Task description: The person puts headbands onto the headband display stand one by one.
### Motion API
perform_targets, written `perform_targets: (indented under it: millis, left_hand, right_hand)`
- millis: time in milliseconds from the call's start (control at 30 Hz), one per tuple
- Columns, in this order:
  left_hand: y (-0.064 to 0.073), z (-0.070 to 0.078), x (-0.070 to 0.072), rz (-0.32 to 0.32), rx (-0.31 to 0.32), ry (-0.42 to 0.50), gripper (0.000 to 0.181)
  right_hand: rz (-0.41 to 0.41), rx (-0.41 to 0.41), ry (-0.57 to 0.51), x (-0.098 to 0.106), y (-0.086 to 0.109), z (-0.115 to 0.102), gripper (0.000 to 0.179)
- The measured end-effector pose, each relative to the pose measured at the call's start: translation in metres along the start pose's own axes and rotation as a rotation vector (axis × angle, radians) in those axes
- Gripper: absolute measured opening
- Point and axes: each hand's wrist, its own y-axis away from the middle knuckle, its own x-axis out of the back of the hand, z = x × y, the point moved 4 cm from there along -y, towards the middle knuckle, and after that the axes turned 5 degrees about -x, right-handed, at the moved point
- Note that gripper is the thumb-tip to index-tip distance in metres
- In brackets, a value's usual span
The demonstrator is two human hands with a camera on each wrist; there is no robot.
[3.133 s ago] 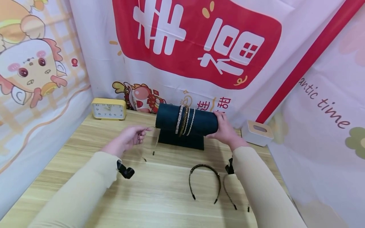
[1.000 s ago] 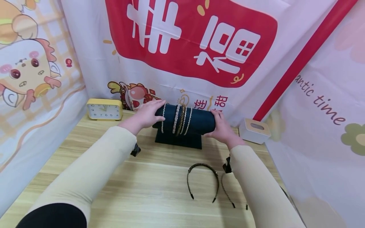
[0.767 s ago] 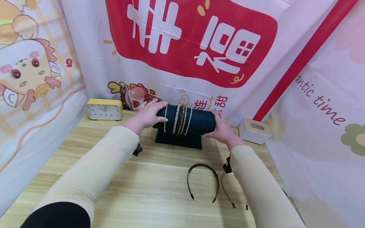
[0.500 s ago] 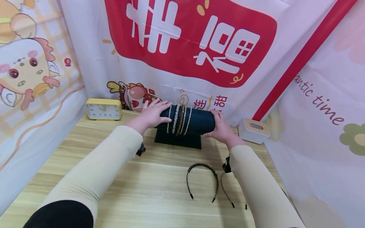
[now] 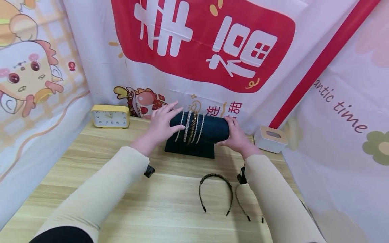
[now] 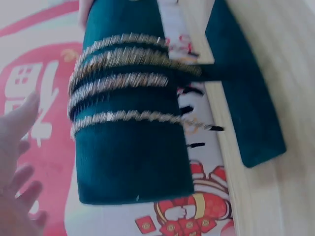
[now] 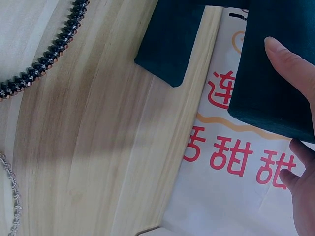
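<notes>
A dark green velvet roll stand (image 5: 216, 130) carries several sparkly headbands (image 5: 192, 130) side by side, left of its middle. The leftmost thin headband (image 6: 142, 117) leans slightly on the roll, its dark end tip sticking out beyond the velvet. My left hand (image 5: 162, 125), its fingers spread, is beside the roll's left end; the left wrist view shows this hand (image 6: 19, 167) apart from the velvet. My right hand (image 5: 238, 138) grips the right end of the roll. In the right wrist view its thumb (image 7: 290, 64) lies along the velvet and the other fingers are partly hidden behind.
A dark beaded headband (image 5: 216, 176) lies on the wooden table (image 5: 158, 209). To its right, a thin headband (image 5: 240, 202) is partly covered by my right sleeve. A yellow clock (image 5: 110, 116) stands back left, a tissue box (image 5: 270, 139) back right. Printed cloth hangs close behind.
My left hand, earlier holding a thin headband left of the stand, slid it rightward along the roll. Now its fingers have spread off the headband. My right hand stayed on the roll.
</notes>
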Motion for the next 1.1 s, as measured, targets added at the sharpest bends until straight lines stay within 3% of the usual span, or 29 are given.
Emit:
perform_targets:
  millis: [100, 167, 200, 267, 300, 500, 633, 700, 833, 1100]
  left_hand:
    - [0.017, 0.016, 0.000, 0.233, -0.112, 0.002, 0.053]
    - [0.031, 0.027, -0.010, 0.320, -0.183, 0.014, 0.044]
    - [0.037, 0.032, -0.018, 0.328, -0.207, 0.020, 0.041]
    - [0.049, 0.043, -0.038, 0.279, -0.215, 0.044, 0.037]
    - [0.055, 0.047, -0.051, 0.224, -0.189, 0.059, 0.036]
    - [0.079, 0.060, -0.135, -0.208, 0.109, 0.074, 0.042]
    - [0.087, 0.065, -0.176, -0.380, 0.212, 0.095, 0.046]
    - [0.090, 0.068, -0.186, -0.414, 0.246, 0.109, 0.044]
    - [0.091, 0.069, -0.198, -0.418, 0.295, 0.120, 0.034]
    - [0.092, 0.066, -0.209, -0.441, 0.328, 0.165, 0.018]
  right_hand:
    - [-0.008, -0.002, -0.006, 0.000, 0.000, 0.000, 0.121]
    - [-0.011, 0.002, -0.013, 0.001, 0.001, -0.001, 0.120]
    - [-0.012, 0.000, -0.013, 0.002, 0.001, -0.001, 0.120]
    - [-0.012, -0.001, -0.017, 0.004, 0.001, -0.002, 0.119]
    - [-0.011, -0.003, -0.013, 0.005, 0.001, -0.002, 0.119]
    - [-0.006, 0.002, -0.003, 0.006, 0.002, -0.002, 0.119]
    - [-0.002, 0.002, 0.000, 0.005, 0.003, -0.001, 0.119]
    - [-0.002, 0.000, 0.001, 0.004, 0.004, -0.002, 0.118]
    - [-0.005, -0.005, -0.005, 0.003, 0.004, -0.002, 0.118]
    - [-0.005, -0.011, -0.001, 0.001, 0.001, 0.000, 0.120]
